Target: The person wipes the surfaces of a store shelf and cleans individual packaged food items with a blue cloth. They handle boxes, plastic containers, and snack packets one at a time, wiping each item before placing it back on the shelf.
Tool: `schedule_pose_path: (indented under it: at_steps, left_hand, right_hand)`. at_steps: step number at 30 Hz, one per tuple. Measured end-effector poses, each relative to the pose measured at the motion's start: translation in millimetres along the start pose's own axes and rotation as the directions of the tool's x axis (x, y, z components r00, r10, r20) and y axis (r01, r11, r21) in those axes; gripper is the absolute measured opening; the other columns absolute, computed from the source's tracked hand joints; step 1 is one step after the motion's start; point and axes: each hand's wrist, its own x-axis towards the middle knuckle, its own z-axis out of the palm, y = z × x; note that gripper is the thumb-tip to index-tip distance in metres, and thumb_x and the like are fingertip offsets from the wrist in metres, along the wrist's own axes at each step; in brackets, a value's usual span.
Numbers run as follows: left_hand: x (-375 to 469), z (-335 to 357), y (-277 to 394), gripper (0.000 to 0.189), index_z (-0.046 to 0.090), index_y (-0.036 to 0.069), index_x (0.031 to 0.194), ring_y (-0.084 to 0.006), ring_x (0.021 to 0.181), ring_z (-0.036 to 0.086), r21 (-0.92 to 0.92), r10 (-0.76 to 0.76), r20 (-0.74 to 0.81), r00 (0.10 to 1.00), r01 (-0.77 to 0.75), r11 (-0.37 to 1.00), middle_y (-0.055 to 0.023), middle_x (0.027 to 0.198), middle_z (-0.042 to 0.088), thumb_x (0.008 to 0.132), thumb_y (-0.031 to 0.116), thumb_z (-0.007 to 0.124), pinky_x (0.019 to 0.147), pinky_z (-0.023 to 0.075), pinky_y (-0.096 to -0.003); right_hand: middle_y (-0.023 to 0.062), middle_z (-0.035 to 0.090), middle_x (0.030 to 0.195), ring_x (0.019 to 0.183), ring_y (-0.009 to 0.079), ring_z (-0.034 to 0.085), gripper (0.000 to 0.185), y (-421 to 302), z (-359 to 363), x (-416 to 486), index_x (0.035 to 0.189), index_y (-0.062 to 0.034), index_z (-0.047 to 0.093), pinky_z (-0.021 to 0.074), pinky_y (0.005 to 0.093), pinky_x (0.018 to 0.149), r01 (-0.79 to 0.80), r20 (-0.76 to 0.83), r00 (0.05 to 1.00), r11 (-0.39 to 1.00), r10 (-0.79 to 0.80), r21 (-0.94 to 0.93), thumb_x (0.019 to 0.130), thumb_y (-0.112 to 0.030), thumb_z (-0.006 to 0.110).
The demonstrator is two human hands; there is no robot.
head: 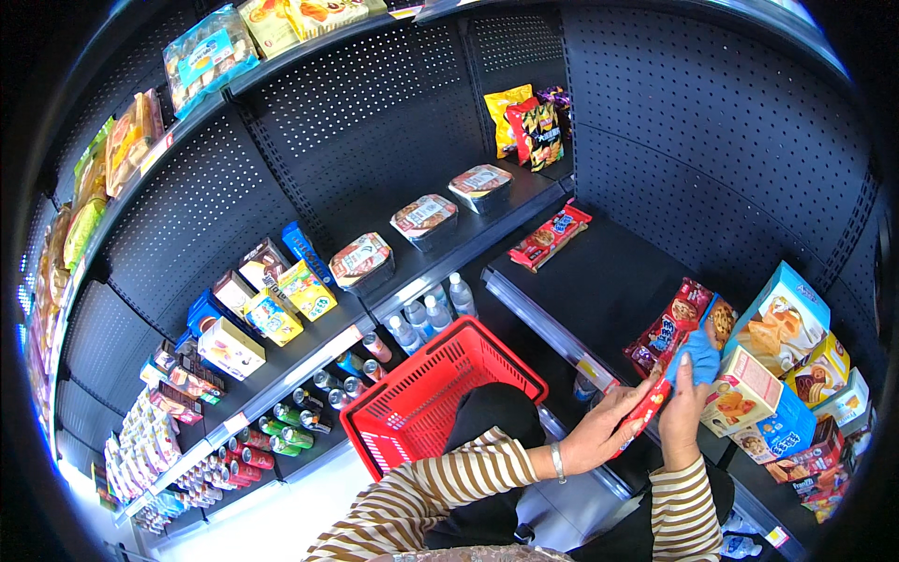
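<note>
My left hand [590,428], with a bracelet at the wrist, grips a narrow red snack packet [650,409] held at a slant above the right-hand shelf. In my right hand [685,414] is a bunched blue cloth [694,360], pressed near the packet's upper end. Just beyond the hands, a red cookie bag [671,324] lies on the shelf. A blue cookie pack [721,317] shows behind the cloth, partly hidden. Farther back on the same shelf lies another red cookie bag [550,235].
A red shopping basket [449,379] stands by my knee, before shelved bottles [439,312] and cans. Snack boxes [779,319] crowd the shelf's right side. Boxed meals [423,219] and chip bags [530,130] line the left shelf. A perforated panel [709,126] rises behind.
</note>
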Motion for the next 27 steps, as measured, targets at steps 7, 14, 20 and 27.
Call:
schedule_pose_path:
  at_steps: [7, 14, 20, 27]
  left_hand:
    - [-0.6, 1.5, 7.2, 0.064, 0.028, 0.006, 0.161, -0.0332, 0.126, 0.050, -0.082, -0.020, 0.057, 0.998, 0.025, 0.996, -0.0195, 0.139, 0.050, 0.105, 0.024, 0.053, 0.122, 0.0185, -0.0538]
    - [-3.0, -2.3, 9.3, 0.063, 0.031, 0.007, 0.161, -0.0336, 0.124, 0.050, -0.048, -0.010, 0.089, 0.996, 0.015, 0.999, -0.0200, 0.134, 0.050, 0.104, 0.022, 0.055, 0.122, 0.0215, -0.0503]
    - [-4.2, 1.8, 9.2, 0.062, 0.032, 0.010, 0.161, -0.0337, 0.105, 0.051, -0.038, 0.091, 0.038, 0.995, -0.090, 0.995, -0.0194, 0.119, 0.048, 0.104, 0.022, 0.054, 0.094, 0.0452, -0.0394]
    - [-6.1, -4.8, 14.9, 0.063, 0.034, 0.012, 0.160, -0.0371, 0.116, 0.051, -0.035, 0.074, 0.081, 0.994, -0.072, 0.997, -0.0223, 0.131, 0.048, 0.103, 0.026, 0.056, 0.101, 0.0431, -0.0427]
  right_hand:
    - [0.0140, 0.047, 0.154, 0.140, 0.0244, 0.045, 0.042, 0.1, -16.6, 18.7, 0.139, -0.0003, 0.051, 0.0351, 0.0388, 0.117, 0.126, 0.014, 0.992, 0.990, -0.128, 0.068, 0.110, -0.030, 0.044]
    - [0.0113, 0.063, 0.135, 0.120, 0.0227, 0.061, 0.040, -10.3, -16.6, 25.6, 0.135, -0.0079, 0.055, 0.0519, 0.0410, 0.099, -0.192, 0.032, 0.979, 0.871, 0.199, 0.452, 0.108, -0.037, 0.048]
    - [0.0087, 0.071, 0.112, 0.104, 0.0224, 0.069, 0.026, -13.2, -18.2, 30.2, 0.121, -0.0094, 0.063, 0.0563, 0.0385, 0.080, -0.300, 0.005, 0.941, 0.830, 0.338, 0.470, 0.103, -0.028, 0.060]
    - [0.0087, 0.072, 0.102, 0.095, 0.0219, 0.071, 0.015, -17.1, -17.1, 28.9, 0.111, -0.0078, 0.067, 0.0582, 0.0363, 0.074, -0.308, 0.015, 0.936, 0.800, 0.351, 0.516, 0.102, -0.018, 0.060]
